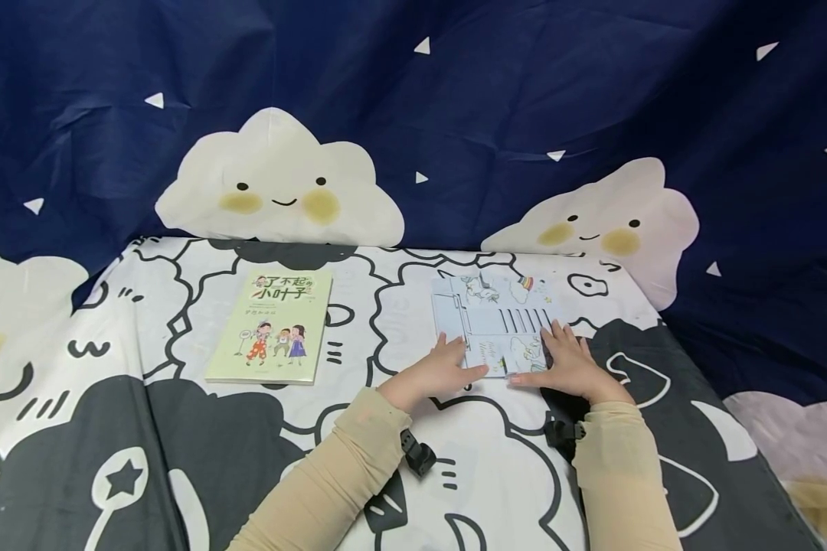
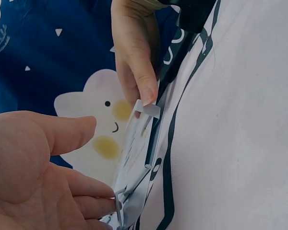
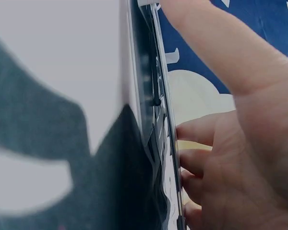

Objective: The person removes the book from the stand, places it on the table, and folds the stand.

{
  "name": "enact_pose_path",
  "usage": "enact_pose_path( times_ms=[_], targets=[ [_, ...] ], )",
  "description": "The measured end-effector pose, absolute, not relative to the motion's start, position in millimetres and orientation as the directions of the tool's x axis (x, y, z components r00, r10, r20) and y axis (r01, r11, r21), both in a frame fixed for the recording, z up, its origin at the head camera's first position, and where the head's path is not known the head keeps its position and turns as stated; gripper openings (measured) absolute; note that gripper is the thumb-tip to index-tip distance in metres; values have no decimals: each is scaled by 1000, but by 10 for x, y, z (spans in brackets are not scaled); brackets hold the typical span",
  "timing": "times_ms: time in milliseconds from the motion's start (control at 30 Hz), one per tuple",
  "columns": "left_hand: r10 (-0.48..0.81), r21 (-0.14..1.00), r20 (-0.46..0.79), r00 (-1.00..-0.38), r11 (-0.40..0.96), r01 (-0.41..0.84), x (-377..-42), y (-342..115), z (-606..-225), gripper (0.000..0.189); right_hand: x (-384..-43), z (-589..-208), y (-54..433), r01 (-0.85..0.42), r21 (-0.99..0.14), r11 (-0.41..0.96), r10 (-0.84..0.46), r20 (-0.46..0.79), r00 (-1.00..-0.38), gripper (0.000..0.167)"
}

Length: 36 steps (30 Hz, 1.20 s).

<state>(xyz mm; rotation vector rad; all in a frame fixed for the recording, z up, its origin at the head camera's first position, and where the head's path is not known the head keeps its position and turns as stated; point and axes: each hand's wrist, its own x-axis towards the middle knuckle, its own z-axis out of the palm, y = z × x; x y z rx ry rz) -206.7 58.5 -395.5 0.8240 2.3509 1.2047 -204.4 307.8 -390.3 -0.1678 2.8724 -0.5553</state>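
A light blue flat folding piece, printed with unicorns, a rainbow and dark slits, lies on the patterned cloth; its exact kind is unclear. My left hand touches its near left side with fingers spread. The left wrist view shows the left thumb apart from the piece and the fingertips at its raised edge. My right hand rests at the right side, fingers on the piece. Its thumb touches a small white tab at the near edge. The right wrist view has the right fingers along the thin edge.
A pale green book with cartoon children on its cover lies to the left. Black-and-white cartoon cloth covers the table. Behind hangs a navy curtain with smiling clouds. Black wrist cameras sit on both sleeves.
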Motion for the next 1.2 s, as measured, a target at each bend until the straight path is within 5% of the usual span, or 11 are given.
enact_pose_path(
  times_ms=[833, 1200],
  targets=[
    [651, 808, -43, -758, 469, 356, -2062, 587, -3959, 39, -2054, -3891, 3019, -53, -351, 935, -129, -195, -972, 125],
    [559, 788, -132, -818, 560, 255, -2024, 558, -3885, 52, -2036, -3839, 3114, -10, -498, 867, -129, -205, -970, 124]
  ],
)
